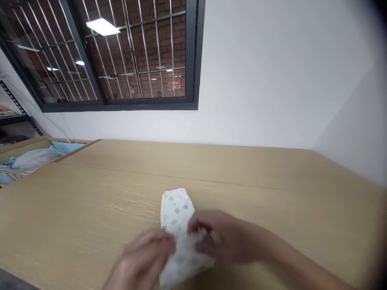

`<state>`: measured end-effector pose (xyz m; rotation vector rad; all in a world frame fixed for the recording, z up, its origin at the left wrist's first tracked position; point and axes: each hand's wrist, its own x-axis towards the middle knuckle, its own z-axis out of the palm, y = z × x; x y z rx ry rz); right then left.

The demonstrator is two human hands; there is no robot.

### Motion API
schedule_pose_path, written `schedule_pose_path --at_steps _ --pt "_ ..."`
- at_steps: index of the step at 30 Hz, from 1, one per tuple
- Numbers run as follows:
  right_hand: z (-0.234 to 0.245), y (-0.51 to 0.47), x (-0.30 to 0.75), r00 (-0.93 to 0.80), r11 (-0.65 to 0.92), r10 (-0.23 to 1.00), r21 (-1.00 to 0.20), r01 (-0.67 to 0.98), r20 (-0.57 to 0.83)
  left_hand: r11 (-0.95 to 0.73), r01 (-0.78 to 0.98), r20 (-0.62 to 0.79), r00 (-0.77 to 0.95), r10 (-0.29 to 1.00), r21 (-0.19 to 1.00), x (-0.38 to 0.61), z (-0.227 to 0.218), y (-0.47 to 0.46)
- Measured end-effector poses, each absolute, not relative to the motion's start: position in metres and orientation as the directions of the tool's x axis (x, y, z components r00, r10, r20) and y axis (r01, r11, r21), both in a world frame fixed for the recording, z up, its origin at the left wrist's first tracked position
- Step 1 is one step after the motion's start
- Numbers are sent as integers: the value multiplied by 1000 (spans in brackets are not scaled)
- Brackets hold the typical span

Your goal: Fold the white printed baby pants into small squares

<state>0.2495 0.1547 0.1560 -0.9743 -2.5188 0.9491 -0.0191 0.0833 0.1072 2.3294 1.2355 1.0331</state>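
Observation:
A white cloth (177, 209) with small green and pink prints lies on the wooden tabletop in front of me. Its far part is flat and looks layered, while the near part is lifted and smeared by motion. At the cloth's left edge my left hand (143, 257) pinches the raised part between thumb and fingers. My right hand (219, 237) comes in from the right, its fingers curled around the opposite edge. What kind of cloth piece it is, I cannot tell.
The light wooden tabletop (90, 209) has a seam across it and meets a white wall (256, 80). A barred window (136, 52) is above. At the left, a wooden-sided bin (77, 150) holds blue and white fabric, beside a dark metal shelf (18, 120).

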Motion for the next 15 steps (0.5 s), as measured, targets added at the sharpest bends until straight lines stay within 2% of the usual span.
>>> schedule_pose_path --at_steps 2,5,10,15 --pt "157 191 234 -659 479 749 -746 463 73 -578 588 498 315 808 566 -18 113 127" --pt "128 241 216 -499 392 860 -768 506 111 -509 680 449 284 847 528 -12 107 191" --pt "81 287 196 -422 455 880 -645 614 220 -442 799 432 257 864 408 -5 80 245" --pt "88 273 196 -445 568 823 -535 625 353 -447 852 507 267 819 272 16 65 195"
